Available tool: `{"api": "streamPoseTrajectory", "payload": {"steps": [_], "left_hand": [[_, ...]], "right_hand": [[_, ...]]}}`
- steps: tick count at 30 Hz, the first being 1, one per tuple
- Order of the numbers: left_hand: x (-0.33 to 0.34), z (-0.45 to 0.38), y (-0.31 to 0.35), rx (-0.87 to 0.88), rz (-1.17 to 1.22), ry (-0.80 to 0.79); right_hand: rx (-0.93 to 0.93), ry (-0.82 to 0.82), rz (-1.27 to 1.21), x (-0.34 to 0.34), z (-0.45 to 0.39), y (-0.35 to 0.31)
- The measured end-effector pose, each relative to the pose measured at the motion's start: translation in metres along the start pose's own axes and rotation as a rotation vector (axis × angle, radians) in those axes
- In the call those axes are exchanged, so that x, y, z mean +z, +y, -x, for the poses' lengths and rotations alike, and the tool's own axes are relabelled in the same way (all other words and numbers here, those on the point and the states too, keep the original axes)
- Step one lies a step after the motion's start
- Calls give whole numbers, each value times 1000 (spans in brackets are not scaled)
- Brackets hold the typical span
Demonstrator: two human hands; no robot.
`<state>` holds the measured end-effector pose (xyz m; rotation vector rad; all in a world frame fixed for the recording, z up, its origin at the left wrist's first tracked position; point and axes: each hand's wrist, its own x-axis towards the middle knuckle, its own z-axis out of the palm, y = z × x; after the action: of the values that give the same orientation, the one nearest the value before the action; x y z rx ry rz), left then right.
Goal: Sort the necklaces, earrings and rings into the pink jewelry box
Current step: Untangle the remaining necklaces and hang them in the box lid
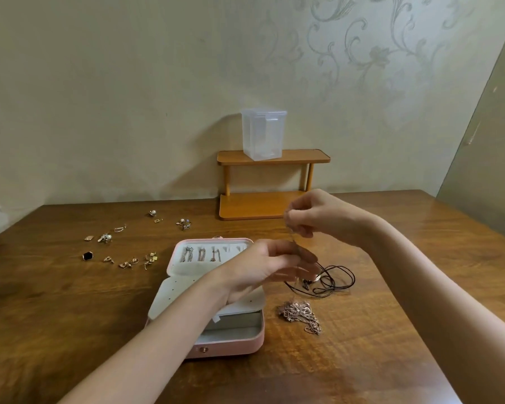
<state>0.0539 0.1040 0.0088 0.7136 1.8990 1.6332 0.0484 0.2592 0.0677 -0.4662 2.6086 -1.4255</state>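
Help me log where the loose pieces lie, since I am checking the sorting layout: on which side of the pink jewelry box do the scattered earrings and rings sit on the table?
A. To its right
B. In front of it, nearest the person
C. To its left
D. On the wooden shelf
C: the earrings and rings are spread on the table left of the pink jewelry box, while the chains and the black cord lie to its right.

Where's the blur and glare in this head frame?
Head view: motion blur smears the left hand and the thin rose-gold chain it works; right hand softer too. Wide-angle bends the dark wooden table edges; mild sheen near the bottom edge.
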Motion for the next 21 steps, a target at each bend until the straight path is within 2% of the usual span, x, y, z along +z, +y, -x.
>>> {"api": "streamPoseTrajectory", "payload": {"steps": [5, 8, 11, 13, 18, 21], "left_hand": [[-3, -2, -8, -78, -133, -19], [-4, -7, -8, -87, -203, 77], [-8, -13, -9, -51, -621, 240], [-10, -14, -9, -67, -823, 274], [-12, -15, -16, -119, -1060, 347], [-8, -7, -17, -20, -1192, 414]], "right_hand": [[29, 147, -153, 0, -4, 6], [66, 181, -107, 5, -7, 14], [108, 221, -46, 11, -11, 23], [121, 237, -22, 15, -15, 29], [141, 236, 41, 33, -29, 45], [157, 183, 169, 41, -33, 56]]}}
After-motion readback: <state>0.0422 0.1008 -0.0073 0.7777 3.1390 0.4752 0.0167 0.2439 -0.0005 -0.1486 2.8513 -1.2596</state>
